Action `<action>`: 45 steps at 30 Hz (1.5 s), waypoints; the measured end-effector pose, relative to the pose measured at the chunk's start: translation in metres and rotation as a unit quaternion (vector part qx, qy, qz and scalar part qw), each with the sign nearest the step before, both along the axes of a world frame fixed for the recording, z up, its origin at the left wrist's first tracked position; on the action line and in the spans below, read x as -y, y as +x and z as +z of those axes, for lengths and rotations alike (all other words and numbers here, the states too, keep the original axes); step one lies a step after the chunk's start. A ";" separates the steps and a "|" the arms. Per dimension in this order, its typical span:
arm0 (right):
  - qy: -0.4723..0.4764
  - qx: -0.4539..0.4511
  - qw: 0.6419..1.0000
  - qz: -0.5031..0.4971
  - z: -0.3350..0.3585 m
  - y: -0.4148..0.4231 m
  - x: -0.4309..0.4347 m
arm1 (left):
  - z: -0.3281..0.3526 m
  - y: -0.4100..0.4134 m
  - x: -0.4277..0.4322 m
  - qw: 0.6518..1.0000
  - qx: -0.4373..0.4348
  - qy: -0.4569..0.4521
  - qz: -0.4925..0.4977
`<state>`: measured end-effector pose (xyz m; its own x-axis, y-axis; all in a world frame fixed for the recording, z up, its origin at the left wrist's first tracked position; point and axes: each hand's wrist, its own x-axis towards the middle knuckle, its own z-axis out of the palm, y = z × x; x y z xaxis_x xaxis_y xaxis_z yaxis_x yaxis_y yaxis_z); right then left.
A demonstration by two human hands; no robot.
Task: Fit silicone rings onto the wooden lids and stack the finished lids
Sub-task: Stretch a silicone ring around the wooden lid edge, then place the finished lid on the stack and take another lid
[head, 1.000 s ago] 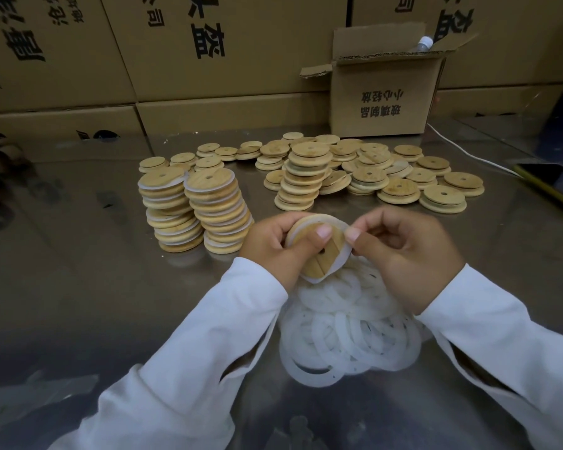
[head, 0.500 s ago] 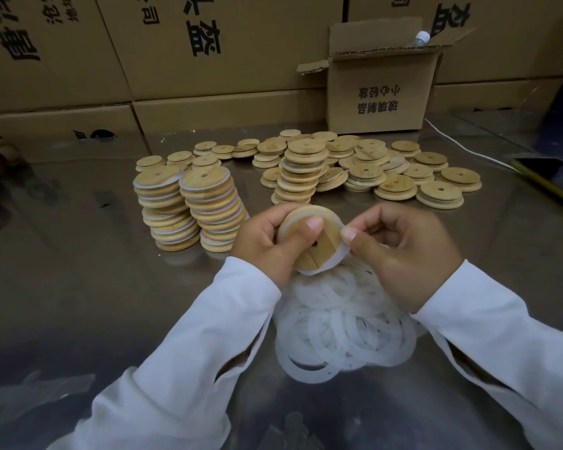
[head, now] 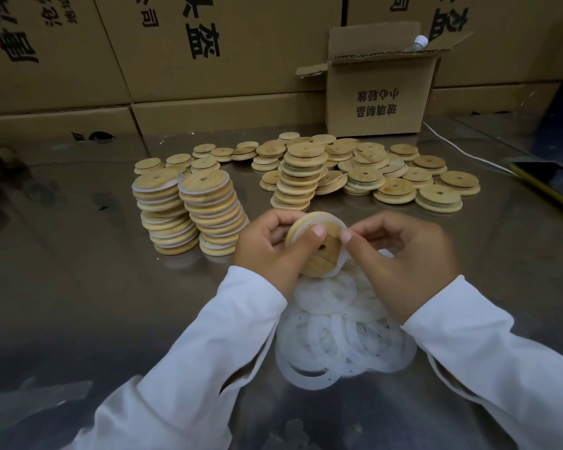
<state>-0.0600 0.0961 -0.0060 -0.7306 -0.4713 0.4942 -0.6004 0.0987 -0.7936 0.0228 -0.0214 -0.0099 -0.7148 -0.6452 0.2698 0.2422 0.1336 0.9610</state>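
Note:
I hold one round wooden lid [head: 326, 251] tilted above the table, a white silicone ring around its rim. My left hand [head: 267, 248] grips the lid from the left, thumb across its face. My right hand [head: 403, 261] pinches the ring at the lid's right edge. Under my hands lies a pile of loose white silicone rings [head: 338, 336]. Two leaning stacks of ringed lids [head: 189, 212] stand to the left. Several bare wooden lids [head: 364, 177] lie in low heaps further back.
An open cardboard box [head: 381, 92] stands at the back with a bottle cap showing inside. Large cartons [head: 176, 60] wall off the rear. A white cable [head: 462, 151] runs to a dark flat device [head: 546, 180] at the right edge of the shiny metal table [head: 78, 287].
The lid has turned slightly in my hands and my right fingers have shifted along the ring's edge. The stacks and piles have not moved.

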 end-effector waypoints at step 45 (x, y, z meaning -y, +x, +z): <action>0.037 0.051 0.994 0.084 -0.001 -0.004 -0.002 | 0.007 0.003 0.021 0.997 -0.059 -0.009 0.053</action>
<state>-0.0642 0.0980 -0.0065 -0.6825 -0.6232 0.3819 -0.5307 0.0632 -0.8452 0.0262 -0.0423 -0.0025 -0.6061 -0.7091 0.3604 0.3367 0.1818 0.9239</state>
